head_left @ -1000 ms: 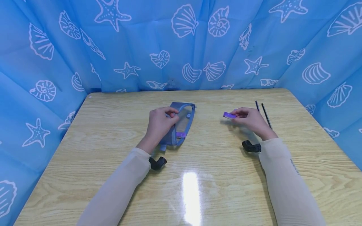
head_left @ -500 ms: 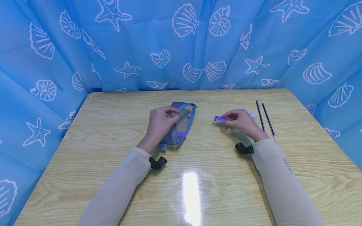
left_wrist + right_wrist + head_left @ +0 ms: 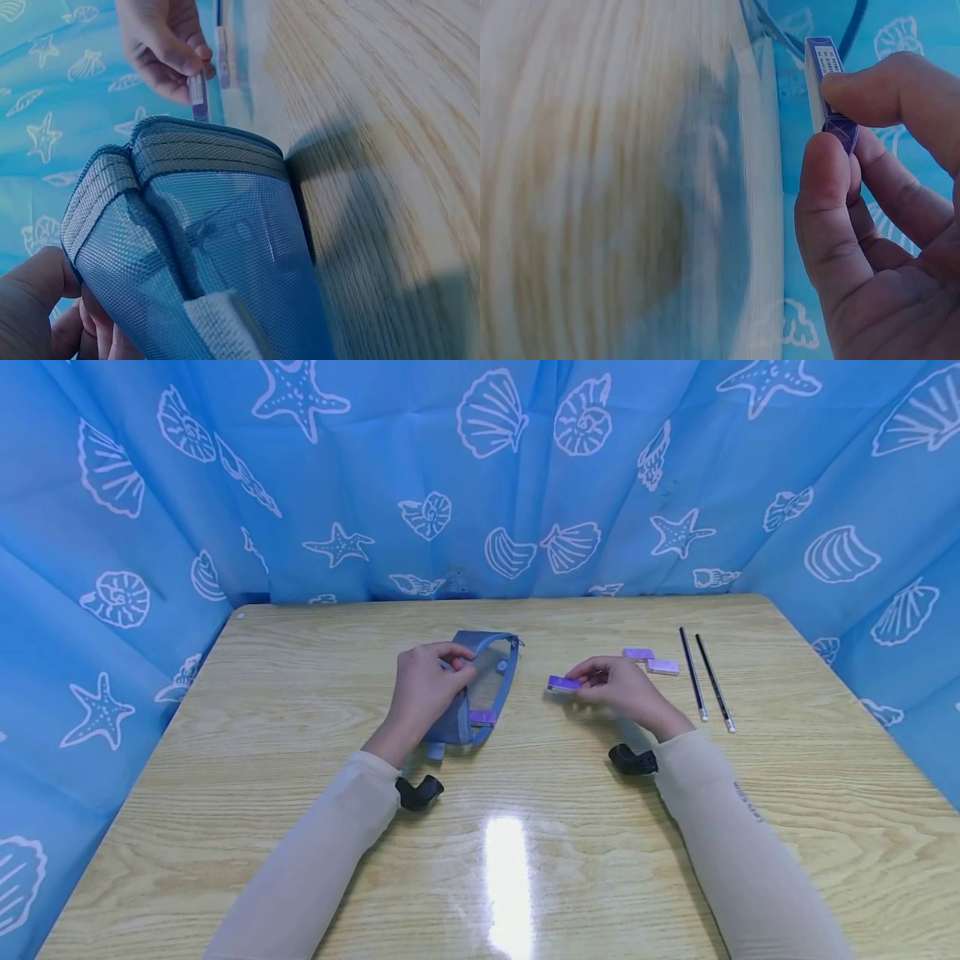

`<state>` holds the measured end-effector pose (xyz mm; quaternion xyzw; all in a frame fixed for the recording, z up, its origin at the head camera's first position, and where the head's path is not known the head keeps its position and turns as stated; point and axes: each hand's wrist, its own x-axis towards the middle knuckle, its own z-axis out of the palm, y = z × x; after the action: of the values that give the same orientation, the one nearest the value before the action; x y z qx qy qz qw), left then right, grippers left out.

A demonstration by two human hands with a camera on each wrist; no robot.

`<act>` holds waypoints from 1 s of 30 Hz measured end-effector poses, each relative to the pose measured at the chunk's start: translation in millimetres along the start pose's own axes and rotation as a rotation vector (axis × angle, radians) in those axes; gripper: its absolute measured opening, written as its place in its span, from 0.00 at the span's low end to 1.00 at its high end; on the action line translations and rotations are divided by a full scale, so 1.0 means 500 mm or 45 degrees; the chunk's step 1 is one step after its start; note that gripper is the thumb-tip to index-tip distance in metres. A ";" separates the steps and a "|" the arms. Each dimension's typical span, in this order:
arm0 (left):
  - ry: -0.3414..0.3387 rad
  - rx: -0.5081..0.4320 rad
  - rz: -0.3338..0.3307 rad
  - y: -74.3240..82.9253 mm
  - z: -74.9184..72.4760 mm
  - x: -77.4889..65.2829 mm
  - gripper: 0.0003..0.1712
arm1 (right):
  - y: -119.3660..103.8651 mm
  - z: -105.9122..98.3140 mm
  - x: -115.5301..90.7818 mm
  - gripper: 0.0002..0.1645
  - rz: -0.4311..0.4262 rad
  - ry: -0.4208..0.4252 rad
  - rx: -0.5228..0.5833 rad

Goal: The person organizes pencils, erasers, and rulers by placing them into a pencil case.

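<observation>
Pinches the mesh pouch by its edge with the left hand – and grips a purple box in the right hand

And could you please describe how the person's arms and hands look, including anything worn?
The left sleeve and right sleeve are long and pale cream; the right one carries small dark lettering, hard to read. At the wrists are a bent, black left device and a similar right device. The left hand and right hand are both ungloved.
</observation>
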<state>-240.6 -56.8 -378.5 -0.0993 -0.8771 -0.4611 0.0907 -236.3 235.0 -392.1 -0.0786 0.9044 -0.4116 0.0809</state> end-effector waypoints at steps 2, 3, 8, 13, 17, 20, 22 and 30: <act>0.002 0.004 0.002 0.000 0.000 0.000 0.09 | -0.006 0.006 0.000 0.18 -0.007 -0.020 0.014; 0.003 0.004 0.003 -0.001 0.000 0.000 0.09 | -0.008 0.009 0.000 0.18 -0.008 -0.031 0.020; 0.006 0.006 0.006 0.001 -0.001 0.000 0.08 | -0.018 0.027 0.001 0.16 -0.028 -0.073 0.018; 0.001 -0.009 -0.009 0.004 -0.002 -0.002 0.08 | -0.022 0.045 0.006 0.15 -0.064 -0.116 0.005; -0.006 -0.013 -0.023 0.006 -0.001 -0.003 0.08 | -0.026 0.058 0.010 0.15 -0.066 -0.162 0.024; -0.003 -0.012 -0.019 0.005 -0.001 -0.002 0.08 | -0.032 0.068 0.012 0.15 -0.075 -0.187 0.037; 0.000 -0.013 -0.016 0.005 -0.001 -0.002 0.08 | -0.037 0.074 0.013 0.15 -0.082 -0.204 0.051; 0.007 0.002 -0.013 0.004 0.000 -0.001 0.08 | -0.050 0.096 0.016 0.15 -0.100 -0.231 0.048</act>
<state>-239.7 -55.7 -376.9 -0.0936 -0.8776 -0.4613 0.0910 -232.0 182.0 -405.0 -0.1496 0.8817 -0.4224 0.1479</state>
